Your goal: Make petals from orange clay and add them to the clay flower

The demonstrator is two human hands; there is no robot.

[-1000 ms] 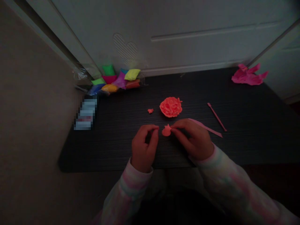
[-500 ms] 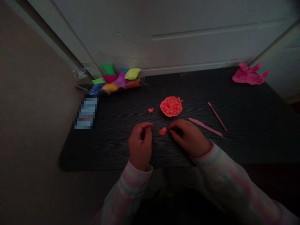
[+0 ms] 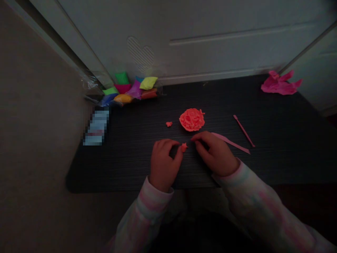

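Observation:
My left hand (image 3: 165,163) holds a small coral piece of modelling clay (image 3: 184,147) between thumb and fingertips, low over the dark table (image 3: 126,151). My right hand (image 3: 217,154) is just to the right of that piece, thumb and index finger slightly apart with nothing visible between them. Beyond both hands sits a rounded coral clay form (image 3: 192,119) with a ruffled, petal-like surface. A smaller coral clay scrap (image 3: 169,124) lies to its left. Partly behind my right hand is a pink clay knife (image 3: 235,144).
A thin pink modelling stick (image 3: 244,130) lies at the right. Several coloured clay packets (image 3: 135,89) in clear plastic stand at the back left, behind a blurred pale-blue rectangle (image 3: 97,127). Crumpled pink material (image 3: 280,83) sits at the far right, near the white panel (image 3: 223,56).
My left hand has moved right and closed on the small clay piece. My right hand's fingertips have come away from it and shifted slightly up.

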